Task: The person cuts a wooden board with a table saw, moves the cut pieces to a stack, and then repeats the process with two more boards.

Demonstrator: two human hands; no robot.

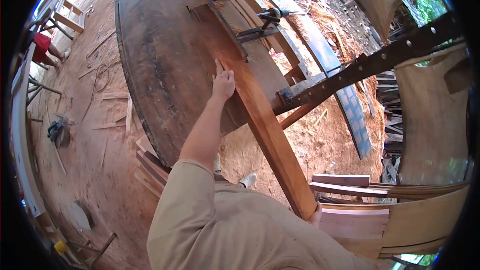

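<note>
plank [270, 135]: overhangs near edge of table [150, 80] | left hand [224, 84]: half-curled, index out, at its side, can't tell if gripping | right hand [315, 215]: closed round free end, prolly propping the overhang

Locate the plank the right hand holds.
In the head view, the plank slants from the dark tabletop, above centre, to the right hand at lower right.

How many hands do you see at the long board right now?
2: the left hand is at its left edge, farther up, over the table; the right hand is at the board's near end, partly hidden by it.
</note>
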